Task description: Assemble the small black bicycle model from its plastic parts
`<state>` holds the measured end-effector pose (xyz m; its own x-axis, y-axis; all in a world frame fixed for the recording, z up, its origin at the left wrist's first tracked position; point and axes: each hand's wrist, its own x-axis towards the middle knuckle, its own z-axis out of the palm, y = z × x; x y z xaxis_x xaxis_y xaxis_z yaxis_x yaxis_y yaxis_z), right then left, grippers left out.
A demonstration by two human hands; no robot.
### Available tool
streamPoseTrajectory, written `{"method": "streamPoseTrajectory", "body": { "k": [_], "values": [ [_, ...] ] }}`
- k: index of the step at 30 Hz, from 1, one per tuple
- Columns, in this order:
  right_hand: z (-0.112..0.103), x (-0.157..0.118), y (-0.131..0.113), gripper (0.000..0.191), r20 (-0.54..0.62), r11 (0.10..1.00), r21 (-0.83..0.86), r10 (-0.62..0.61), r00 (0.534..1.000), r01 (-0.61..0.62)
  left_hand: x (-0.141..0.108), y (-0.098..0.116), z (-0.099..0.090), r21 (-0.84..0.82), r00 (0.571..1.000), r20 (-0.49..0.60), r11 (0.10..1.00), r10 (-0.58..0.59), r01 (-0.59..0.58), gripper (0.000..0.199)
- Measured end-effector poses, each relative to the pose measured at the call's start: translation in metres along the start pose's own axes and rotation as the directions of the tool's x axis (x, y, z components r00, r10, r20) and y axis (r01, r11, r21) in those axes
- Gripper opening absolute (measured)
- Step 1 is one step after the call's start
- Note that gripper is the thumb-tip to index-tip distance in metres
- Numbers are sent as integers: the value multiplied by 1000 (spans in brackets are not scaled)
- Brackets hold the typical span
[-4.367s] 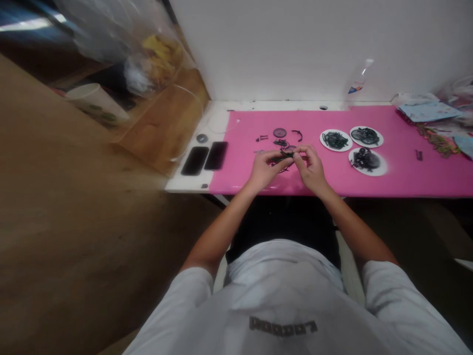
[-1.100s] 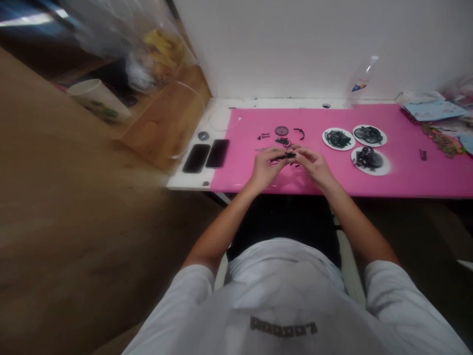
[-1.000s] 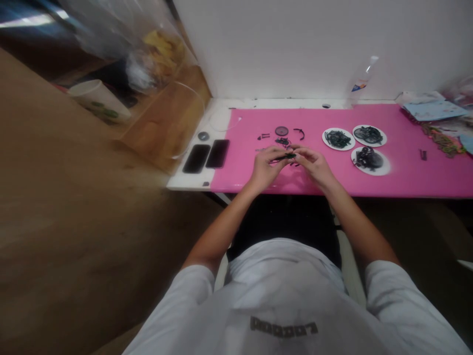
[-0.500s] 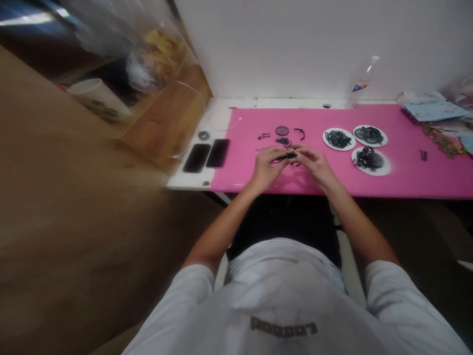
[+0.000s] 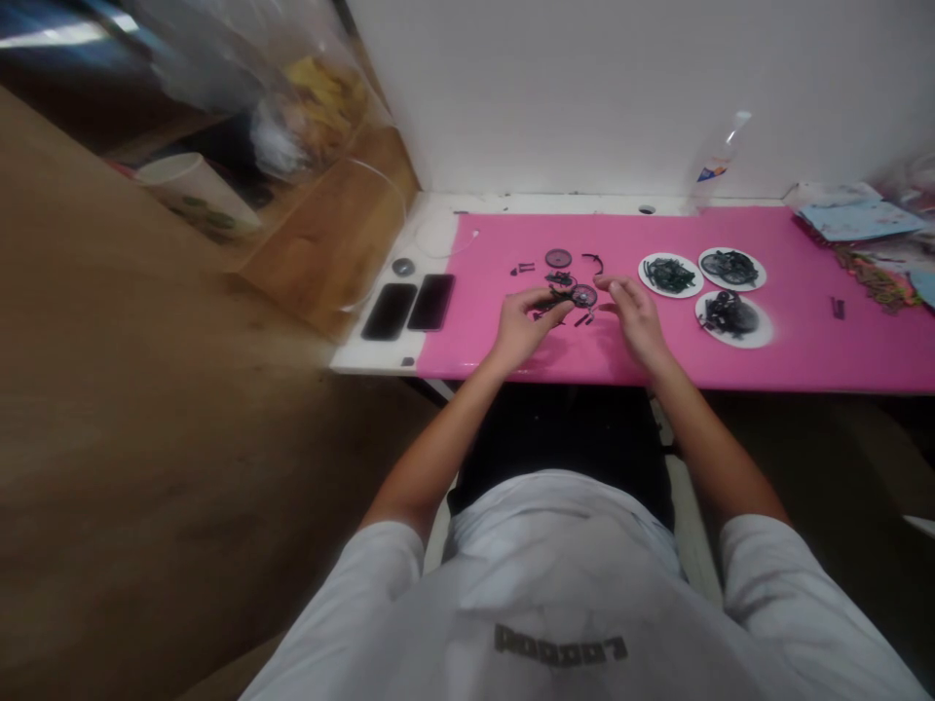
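Note:
My left hand (image 5: 520, 329) is over the pink mat, its thumb and fingers pinched on a small black part (image 5: 561, 300) whose exact kind is unclear. A dark spoked wheel (image 5: 584, 296) shows right at those fingertips; whether it is joined to the held part I cannot tell. To the right, my right hand (image 5: 634, 313) hovers apart from it, fingers bent and spaced, with nothing visible in them. Just beyond the hands lie another wheel (image 5: 558, 258), a curved black piece (image 5: 595, 264) and a tangle of small black parts (image 5: 561, 278).
Three white plates of black parts stand to the right, one of them the left plate (image 5: 646, 284). Two dark phones, one the right phone (image 5: 431, 303), lie at the table's left end. A clear bottle (image 5: 714, 166) stands by the wall. Papers (image 5: 862, 216) lie far right.
My hands were together at the small black part. Now my right hand has drawn away to the right, and the wheel near my left fingertips has come into sight.

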<state>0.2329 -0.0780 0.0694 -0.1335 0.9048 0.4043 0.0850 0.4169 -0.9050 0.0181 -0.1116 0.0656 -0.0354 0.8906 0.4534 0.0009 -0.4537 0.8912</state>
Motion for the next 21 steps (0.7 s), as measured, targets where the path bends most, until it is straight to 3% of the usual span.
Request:
{"method": "streamPoseTrajectory", "body": {
  "k": [3, 5, 8, 14, 21],
  "values": [
    [-11, 5, 11, 40, -4, 948, -298, -122, 992, 116, 5, -5, -4, -77, 998, -36, 995, -59, 56, 37],
    [-16, 6, 22, 31, 90, 849, -493, -168, 982, 190, 8, -7, -7, -104, 995, -52, 992, -80, 74, 36],
    [-19, 4, 42, 29, 258, 703, -659, -122, 958, 267, 11, -10, -10, -109, 992, -61, 989, -107, 100, 37],
    [-16, 1, 65, 23, 348, 620, -723, -52, 936, 303, 11, -15, -11, -190, 986, -13, 968, -167, 162, 45],
    [-11, 1, 58, 19, 305, 623, -728, -79, 949, 286, 9, -15, -10, -213, 983, 2, 960, -185, 181, 45]
  ]
}}
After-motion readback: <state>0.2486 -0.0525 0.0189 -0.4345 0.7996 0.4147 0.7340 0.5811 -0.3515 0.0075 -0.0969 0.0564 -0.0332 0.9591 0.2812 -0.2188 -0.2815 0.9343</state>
